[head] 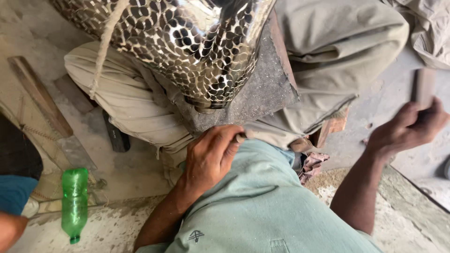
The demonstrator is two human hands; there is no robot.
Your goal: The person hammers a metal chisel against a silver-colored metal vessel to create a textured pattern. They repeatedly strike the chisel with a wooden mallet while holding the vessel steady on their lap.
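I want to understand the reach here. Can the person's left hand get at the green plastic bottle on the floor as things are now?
Probably yes. The left hand grips a small tool, but nothing lies between it and the green plastic bottle.

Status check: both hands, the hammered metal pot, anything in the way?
Left hand shut on small tool, below hammered metal pot on lap. Right hand gripping dark handle, off to side. Green bottle on floor, clear of work.
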